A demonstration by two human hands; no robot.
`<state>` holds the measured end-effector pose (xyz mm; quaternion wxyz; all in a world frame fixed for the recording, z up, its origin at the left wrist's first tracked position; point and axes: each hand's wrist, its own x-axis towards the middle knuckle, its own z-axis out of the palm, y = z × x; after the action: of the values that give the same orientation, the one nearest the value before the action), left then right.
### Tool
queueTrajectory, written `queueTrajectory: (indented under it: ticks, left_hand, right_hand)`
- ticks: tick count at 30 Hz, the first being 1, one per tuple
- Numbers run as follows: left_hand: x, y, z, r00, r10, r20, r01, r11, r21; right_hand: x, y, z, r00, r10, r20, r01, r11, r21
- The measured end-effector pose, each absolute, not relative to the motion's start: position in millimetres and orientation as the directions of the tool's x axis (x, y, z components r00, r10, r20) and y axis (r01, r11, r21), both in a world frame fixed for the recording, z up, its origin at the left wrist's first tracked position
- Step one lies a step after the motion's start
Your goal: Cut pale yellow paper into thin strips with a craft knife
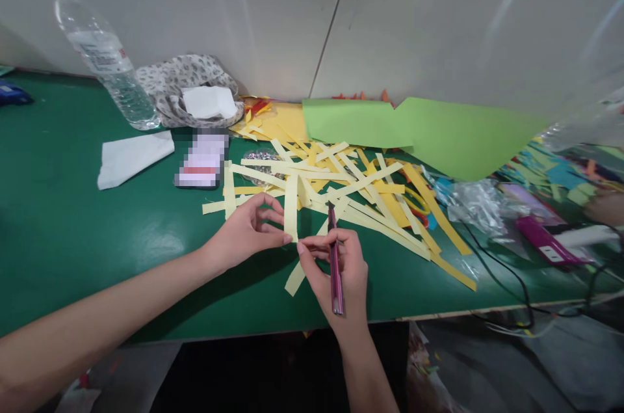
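Observation:
Near the middle of the head view, a pale yellow paper strip [290, 208] stands upright and looks folded at its top. My left hand [251, 231] pinches its lower end between thumb and fingers. The thumb and forefinger tips of my right hand [341, 263] meet at the same lower corner. Held across the palm of my right hand is a slim purple pen-like tool [335, 270] with a dark tip pointing away from me; its exact kind is unclear. Behind both hands lies a loose heap of pale and deeper yellow paper strips [373, 195].
On the green table [63, 218] are a water bottle [104, 58], a tissue [136, 154], a blurred-out phone [202, 160] and a patterned cloth bag [166, 84]. Green paper sheets [453, 130] lean at the back. A purple glue gun [548, 240] with cables lies at right, near another person's hand [607, 208].

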<state>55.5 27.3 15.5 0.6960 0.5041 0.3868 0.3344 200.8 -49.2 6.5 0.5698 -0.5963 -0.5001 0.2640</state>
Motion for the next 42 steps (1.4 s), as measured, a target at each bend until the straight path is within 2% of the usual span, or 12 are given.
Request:
queueTrajectory:
  ticks: [10,20,28,31,34,36,38,40,42]
  left_hand:
    - [54,27,6,0.483,0.862,-0.153,0.006,0.172,0.985]
    - [52,26,5,0.505,0.857,-0.1,0.004,0.113,0.994]
    - [49,31,11,0.511,0.849,-0.135,0.098,0.099,0.99]
    - [46,33,16,0.577,0.806,-0.133,0.158,0.049,0.986]
    - [42,33,21,0.716,0.687,-0.126,0.242,-0.076,0.967]
    - [39,32,25,0.785,0.617,-0.064,0.242,-0.209,0.948]
    - [36,31,30,0.785,0.617,0.062,0.155,-0.293,0.944]
    - [33,30,33,0.737,0.652,0.18,0.033,-0.3,0.953]
    - [32,32,34,0.694,0.685,0.221,-0.034,-0.276,0.961]
  right_hand:
    - [204,-48,3,0.321,0.906,0.277,0.359,0.154,-0.921]
    - [201,-49,4,0.317,0.915,0.251,0.374,0.123,-0.919]
    - [202,-50,8,0.444,0.855,0.267,0.23,0.179,-0.957]
    - [205,-52,7,0.473,0.833,0.287,0.228,0.199,-0.953]
    - [208,-55,4,0.499,0.797,0.34,0.227,0.258,-0.939]
    - [209,-57,2,0.511,0.766,0.39,0.234,0.313,-0.921]
    - [209,-58,1,0.555,0.701,0.447,0.251,0.371,-0.894]
    - [208,-58,1,0.618,0.614,0.491,0.271,0.42,-0.866]
    - [207,-57,2,0.668,0.547,0.505,0.287,0.437,-0.852]
